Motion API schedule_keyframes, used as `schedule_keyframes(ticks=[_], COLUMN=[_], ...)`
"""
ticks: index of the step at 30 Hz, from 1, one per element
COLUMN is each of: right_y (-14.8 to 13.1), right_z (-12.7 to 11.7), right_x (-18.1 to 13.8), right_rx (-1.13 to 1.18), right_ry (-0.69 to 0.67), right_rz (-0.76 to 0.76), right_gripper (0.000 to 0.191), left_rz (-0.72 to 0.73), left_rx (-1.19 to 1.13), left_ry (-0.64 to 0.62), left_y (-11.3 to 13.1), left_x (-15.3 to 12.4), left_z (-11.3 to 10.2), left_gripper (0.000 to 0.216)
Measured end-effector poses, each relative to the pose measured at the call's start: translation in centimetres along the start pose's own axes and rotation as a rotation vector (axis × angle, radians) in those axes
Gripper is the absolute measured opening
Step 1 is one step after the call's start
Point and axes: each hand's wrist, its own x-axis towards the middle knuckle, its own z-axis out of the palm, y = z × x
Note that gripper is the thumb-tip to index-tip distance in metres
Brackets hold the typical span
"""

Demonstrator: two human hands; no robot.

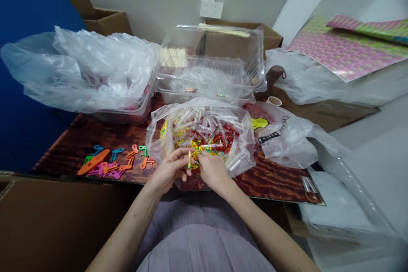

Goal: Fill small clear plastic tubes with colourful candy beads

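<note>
Between the thumb and fingers of my left hand (170, 170) a small clear tube (189, 160) stands upright, with yellow and green bits inside. Close beside it, my right hand (213, 169) dips into the near side of an open clear plastic bag (247, 129). Its fingers are bent together among small yellow pieces (195, 146), and their tips are hidden, so what they pinch cannot be seen. The bag also holds many empty clear tubes (204, 121) and dark red caps or pieces (228, 134).
Colourful plastic pieces (111, 163) lie left on the dark wood-patterned table (264, 180). Clear plastic boxes (210, 72) stand behind the bag. A bulky plastic-wrapped tub (121, 112) is at back left, a printed white bag (287, 140) at right. Several tubes (309, 185) lie by the right corner.
</note>
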Motion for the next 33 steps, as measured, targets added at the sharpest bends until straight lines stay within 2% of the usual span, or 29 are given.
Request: schedule_keyframes(ticks=[3,10,13,17,20,26,33], right_y=[0.0,2.3,2.7,2.6,2.4,2.1,2.3], right_z=[0.3,1.2,0.9,-0.1,-0.7,-1.0,-0.8], right_x=[0.8,1.2,1.3,1.0,0.7,0.3,-0.3], right_rx=[0.168,0.794,1.076,1.374,1.46,1.445,1.473], right_ry=[0.027,0.09,0.035,-0.048,-0.002,0.05,0.071], right_rz=[-0.018,-0.029,0.017,0.149,0.156,0.083,0.073], right_gripper=[0.02,0.015,0.015,0.027,0.029,0.025,0.024], left_rz=[0.024,0.068,0.049,0.033,0.02,-0.038,-0.015], left_rx=[-0.011,-0.015,-0.018,-0.03,-0.077,-0.206,-0.126], left_ry=[0.016,0.007,-0.012,-0.025,-0.054,-0.064,-0.06], left_y=[0.5,0.8,0.6,0.5,0.3,-0.4,-0.6], left_x=[-0.4,-0.5,-0.3,-0.2,0.0,0.6,0.6], left_z=[-0.3,-1.0,-0.8,-0.3,-0.3,-0.4,0.5], left_gripper=[0.039,0.041,0.042,0.042,0.042,0.03,0.034])
